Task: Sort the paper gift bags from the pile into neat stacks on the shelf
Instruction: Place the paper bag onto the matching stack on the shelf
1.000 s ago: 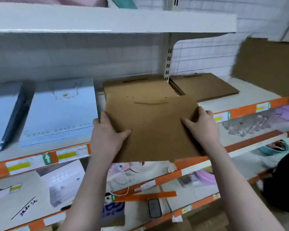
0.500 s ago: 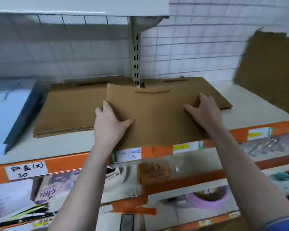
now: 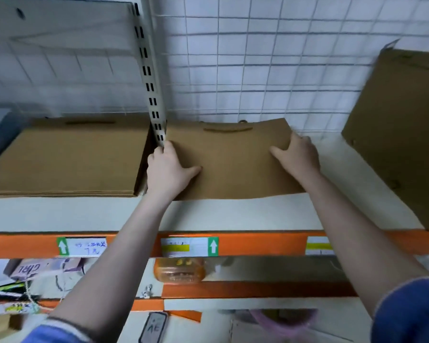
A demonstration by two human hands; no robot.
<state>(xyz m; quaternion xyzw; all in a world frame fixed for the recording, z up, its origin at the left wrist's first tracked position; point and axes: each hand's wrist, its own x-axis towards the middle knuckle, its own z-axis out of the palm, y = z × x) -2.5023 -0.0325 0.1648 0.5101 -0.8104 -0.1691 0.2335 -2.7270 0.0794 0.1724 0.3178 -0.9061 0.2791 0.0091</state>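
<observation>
A flat brown paper gift bag (image 3: 233, 162) lies on the white shelf (image 3: 258, 216), right of the slotted upright, its handle toward the wire back wall. My left hand (image 3: 169, 169) grips its left edge, thumb on top and fingers curled at the side. At the right edge my right hand (image 3: 296, 157) holds the bag the same way, thumb spread across the top face. A neat stack of the same brown bags (image 3: 65, 157) sits on the shelf left of the upright. Whether more bags lie under the held one is hidden.
The slotted metal upright (image 3: 150, 78) stands between the two bag places. A large brown bag (image 3: 401, 129) leans against the wire grid at the right. The orange shelf front (image 3: 258, 243) carries price labels. Lower shelves hold mixed goods, among them an orange-lidded box (image 3: 178, 269).
Both hands have carried the brown bag rightward and deeper onto the shelf, from in front of the left stack to the spot right of the upright. The view moved closer.
</observation>
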